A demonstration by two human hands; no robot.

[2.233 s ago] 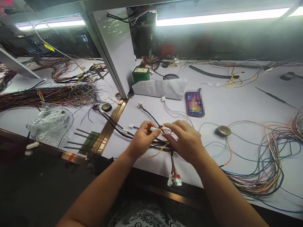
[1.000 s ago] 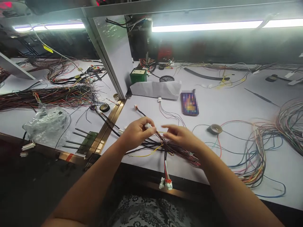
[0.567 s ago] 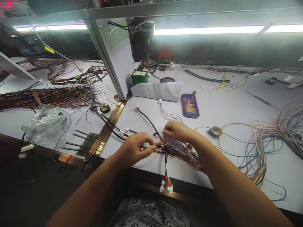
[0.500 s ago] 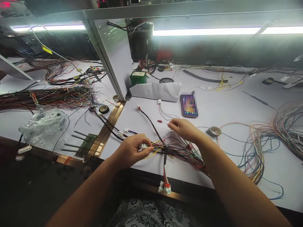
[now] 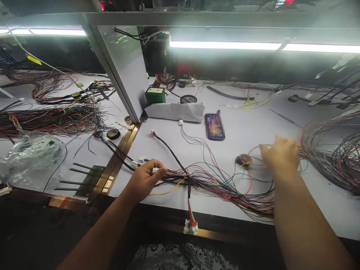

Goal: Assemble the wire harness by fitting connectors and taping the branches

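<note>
Left hand [image 5: 144,180] pinching white connector [image 5: 154,170], wires [image 5: 239,198] trailing over counter [image 5: 317,213]. Right hand [image 5: 281,154] blurred near tape roll [image 5: 244,159]; opening, hold can't be told.

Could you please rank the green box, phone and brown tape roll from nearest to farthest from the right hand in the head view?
1. Brown tape roll, just left of the right hand.
2. Phone, farther left and back.
3. Green box, far back left.

Wire bundle [image 5: 222,186] on tabletop [image 5: 233,125]; tape roll [image 5: 240,160] behind wire bundle; phone [image 5: 215,127] farther back, left.
</note>
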